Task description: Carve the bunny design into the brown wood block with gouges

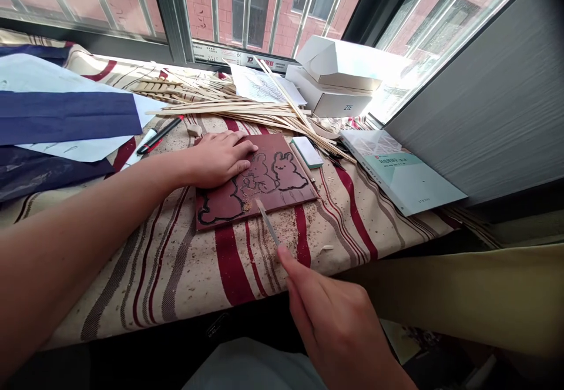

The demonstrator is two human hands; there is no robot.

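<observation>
A reddish-brown carving board (222, 201) lies on the striped cloth, with bear-like and rabbit-like figures outlined in black on it. My left hand (218, 158) rests flat on the board's upper left part, fingers stretched out, hiding some of the drawing. At the front edge, my right hand (330, 308) is closed around a slim carving chisel (269, 227), whose handle is hidden in the grip. The chisel's pale tip meets the board near its lower middle, beside a small heap of shavings (247, 205).
Crumbs are scattered over the cloth (150, 261). Behind the board lie many thin wooden strips (229, 108) and a white box (339, 96). A book (405, 172) and a small green-and-white block (307, 151) are to the right. Pens (159, 135) and dark blue sheets (66, 117) lie left.
</observation>
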